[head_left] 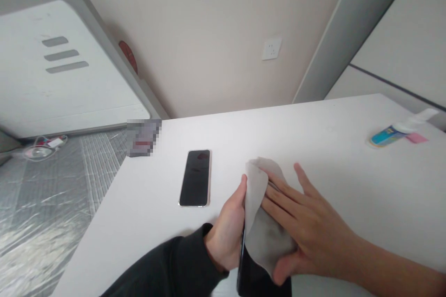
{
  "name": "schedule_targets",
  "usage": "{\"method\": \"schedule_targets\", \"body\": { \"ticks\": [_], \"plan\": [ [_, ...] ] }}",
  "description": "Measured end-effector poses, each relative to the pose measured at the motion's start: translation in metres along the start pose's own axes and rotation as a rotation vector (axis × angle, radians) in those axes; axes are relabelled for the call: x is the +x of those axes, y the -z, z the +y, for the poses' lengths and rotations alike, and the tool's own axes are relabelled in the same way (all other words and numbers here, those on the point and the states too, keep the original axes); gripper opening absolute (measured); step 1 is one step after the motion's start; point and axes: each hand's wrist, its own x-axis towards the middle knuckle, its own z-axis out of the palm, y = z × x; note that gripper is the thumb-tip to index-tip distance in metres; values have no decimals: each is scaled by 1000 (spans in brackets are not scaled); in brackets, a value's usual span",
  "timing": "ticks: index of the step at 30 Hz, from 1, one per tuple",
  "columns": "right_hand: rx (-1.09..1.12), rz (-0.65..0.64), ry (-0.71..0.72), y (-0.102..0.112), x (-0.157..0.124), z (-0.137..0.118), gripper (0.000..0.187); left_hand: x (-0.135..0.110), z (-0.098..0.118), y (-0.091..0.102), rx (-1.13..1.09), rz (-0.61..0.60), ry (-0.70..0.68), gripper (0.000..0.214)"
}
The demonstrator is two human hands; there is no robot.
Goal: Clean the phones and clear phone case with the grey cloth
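Note:
A black flat-screen device [259,278] is tilted up near the lower edge of the view, mostly covered by a light grey cloth [273,236]. Its left side is gripped by my left hand [228,227], the thumb along the edge and the other fingers hidden behind. My right hand [313,227] presses the cloth onto the screen, with its middle fingers partly tucked under a fold and one outer finger sticking out. To the left, a phone [195,178] with a dark screen and clear case lies face up on the white table [146,222].
A spray bottle [390,134] with a blue label lies at the far right, beside a pink piece [416,138]. At the back left corner is a blurred-out item [142,138]. Behind stand a wall with a socket [272,49] and a white-grey panel [69,93].

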Motion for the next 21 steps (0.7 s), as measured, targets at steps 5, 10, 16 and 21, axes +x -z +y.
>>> {"method": "schedule_targets", "body": {
  "ticks": [5,10,16,21],
  "plan": [
    [211,-97,243,2,-4,-7,59,-6,14,-6,21,60,-266,63],
    [287,36,239,-1,-9,-11,54,-13,28,-12,15,85,-386,62],
    [265,127,134,0,-4,-8,64,-10,22,-8,20,61,-293,62],
    [136,90,-21,4,-1,-1,66,-6,17,-7,3,72,-279,63]
  ]
}}
